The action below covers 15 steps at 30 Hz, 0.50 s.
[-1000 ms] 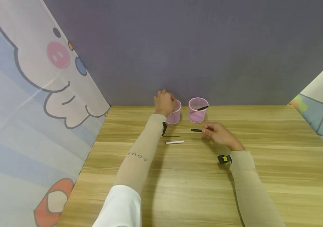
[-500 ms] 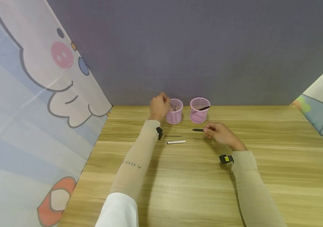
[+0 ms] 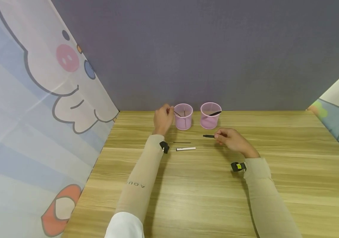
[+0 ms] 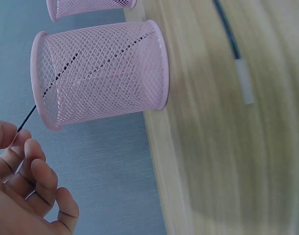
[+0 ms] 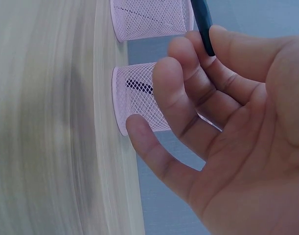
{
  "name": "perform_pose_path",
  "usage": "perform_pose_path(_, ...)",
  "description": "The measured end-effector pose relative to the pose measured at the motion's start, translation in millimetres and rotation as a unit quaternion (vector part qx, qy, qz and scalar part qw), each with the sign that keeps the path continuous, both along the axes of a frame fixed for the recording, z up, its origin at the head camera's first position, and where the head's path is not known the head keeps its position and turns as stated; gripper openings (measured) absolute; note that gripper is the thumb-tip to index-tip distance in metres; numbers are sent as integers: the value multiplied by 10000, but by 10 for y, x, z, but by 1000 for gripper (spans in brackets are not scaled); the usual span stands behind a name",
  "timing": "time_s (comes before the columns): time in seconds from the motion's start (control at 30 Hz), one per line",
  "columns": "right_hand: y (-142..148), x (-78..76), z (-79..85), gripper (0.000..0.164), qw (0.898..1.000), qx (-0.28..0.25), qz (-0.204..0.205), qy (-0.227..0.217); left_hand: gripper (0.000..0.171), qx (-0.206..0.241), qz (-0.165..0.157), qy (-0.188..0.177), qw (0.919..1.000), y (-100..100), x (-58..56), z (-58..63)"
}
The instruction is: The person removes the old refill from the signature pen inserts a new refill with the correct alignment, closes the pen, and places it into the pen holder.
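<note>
My left hand [image 3: 163, 121] is beside the left pink mesh cup [image 3: 183, 122]. Its thumb and forefinger pinch the upper end of a thin black pen refill [image 4: 27, 117], which leans over the rim with its other end inside the cup. A second thin dark stick [image 4: 121, 53] stands in that same cup. My right hand [image 3: 232, 141] holds a black pen [image 5: 203, 22] between thumb and fingers, pointing left above the table, while its other fingers are loosely bent. In the right pink mesh cup [image 3: 209, 122] leans a thicker black pen [image 3: 215, 113].
On the wooden table [image 3: 193, 198] lie a thin dark stick [image 3: 182, 142] and, just nearer, a white pen [image 3: 185, 149] with a black end. A grey wall [image 3: 187, 56] rises right behind the cups; a cartoon-printed sheet [image 3: 18, 132] borders the left side.
My left hand has moved left and down from above the left cup to beside its rim, and the refill now tilts across the rim. The right hand has stayed put with the pen.
</note>
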State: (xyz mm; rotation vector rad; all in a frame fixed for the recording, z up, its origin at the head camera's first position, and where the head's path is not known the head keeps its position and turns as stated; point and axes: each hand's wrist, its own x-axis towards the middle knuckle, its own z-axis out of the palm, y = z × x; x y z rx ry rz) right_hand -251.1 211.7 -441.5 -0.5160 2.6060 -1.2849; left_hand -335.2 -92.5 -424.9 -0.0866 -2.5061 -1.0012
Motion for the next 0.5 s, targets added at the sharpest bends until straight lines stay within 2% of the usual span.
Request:
perform_pose_path(0.2,1,2,1,26,10000,-58,0,-48,31,90,-33,-91,9999,-39,82,-69)
perform_pose_path(0.5,-3,3,-6,25,9999,-114,7,-85,26,449,-339,-139,9983,-128,228,-202)
